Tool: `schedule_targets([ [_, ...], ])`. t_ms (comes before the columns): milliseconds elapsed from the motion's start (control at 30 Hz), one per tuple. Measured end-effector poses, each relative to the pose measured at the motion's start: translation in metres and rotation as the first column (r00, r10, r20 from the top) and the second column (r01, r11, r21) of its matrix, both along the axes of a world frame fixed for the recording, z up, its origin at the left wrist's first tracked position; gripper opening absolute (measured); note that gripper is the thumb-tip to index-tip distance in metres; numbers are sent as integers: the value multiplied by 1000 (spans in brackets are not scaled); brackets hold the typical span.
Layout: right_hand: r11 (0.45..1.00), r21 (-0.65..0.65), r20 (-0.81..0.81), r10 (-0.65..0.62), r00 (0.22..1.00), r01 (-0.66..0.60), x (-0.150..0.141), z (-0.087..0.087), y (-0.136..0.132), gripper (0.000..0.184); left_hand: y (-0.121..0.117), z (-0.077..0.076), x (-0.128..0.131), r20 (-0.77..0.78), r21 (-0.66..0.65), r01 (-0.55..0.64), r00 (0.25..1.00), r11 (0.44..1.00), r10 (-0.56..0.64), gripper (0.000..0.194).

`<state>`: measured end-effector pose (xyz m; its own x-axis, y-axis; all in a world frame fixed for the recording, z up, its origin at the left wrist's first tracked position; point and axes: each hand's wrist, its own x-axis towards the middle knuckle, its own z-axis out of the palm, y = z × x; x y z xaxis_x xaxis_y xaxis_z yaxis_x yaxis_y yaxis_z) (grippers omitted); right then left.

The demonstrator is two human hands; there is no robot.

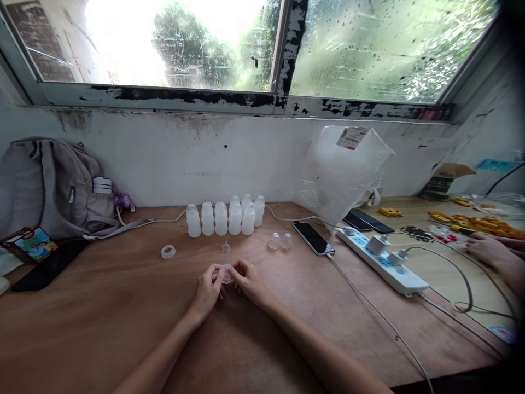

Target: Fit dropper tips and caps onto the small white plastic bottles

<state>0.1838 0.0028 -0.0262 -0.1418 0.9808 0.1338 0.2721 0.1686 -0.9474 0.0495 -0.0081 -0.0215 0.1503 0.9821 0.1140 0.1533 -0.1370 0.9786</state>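
Note:
My left hand and my right hand meet over the table, both pinching a small clear round bottle part. Fingers cover much of it, so I cannot tell whether it is a ring, a teat or both together. Just beyond my fingers a clear bottle teat stands tip up. Off to the left lies a whitish screw ring. Two clear dome caps sit side by side to the right. Several frosted baby bottles stand upright in rows near the wall.
A phone and a white power strip with cables lie to the right, before a plastic bag. A grey backpack and a dark flat device are left. At far right, another person's hand is near yellow parts.

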Motion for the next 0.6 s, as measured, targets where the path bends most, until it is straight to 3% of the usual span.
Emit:
schedule_targets([
  [300, 996, 78, 69, -48, 996, 43, -2, -1, 0, 22, -2, 2, 2, -38, 28, -25, 999, 999, 26, 26],
  [600, 996, 74, 91, -52, 994, 45, -4, 6, -3, 19, -3, 4, 2, -66, 42, -44, 997, 998, 46, 25],
])
